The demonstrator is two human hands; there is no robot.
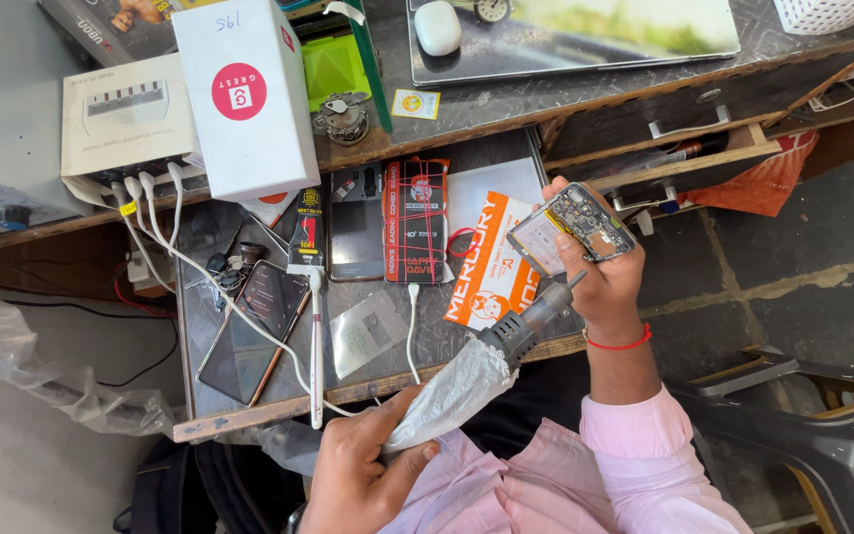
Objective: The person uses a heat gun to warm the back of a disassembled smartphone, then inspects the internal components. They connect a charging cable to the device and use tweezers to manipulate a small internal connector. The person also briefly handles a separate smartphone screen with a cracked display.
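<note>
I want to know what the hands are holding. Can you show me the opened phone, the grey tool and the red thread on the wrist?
opened phone (585,222), head view, on its bare circuit board.
grey tool (524,326), head view, on its dark barrel.
red thread (621,344), head view, on the band around the right wrist.

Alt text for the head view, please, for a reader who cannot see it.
Seen from above, the right hand holds an opened phone with its circuit board showing, while the left hand grips a plastic-wrapped hot-air tool whose nozzle points at it. Below lies a cluttered workbench with phones, white cables and a white box.
</note>
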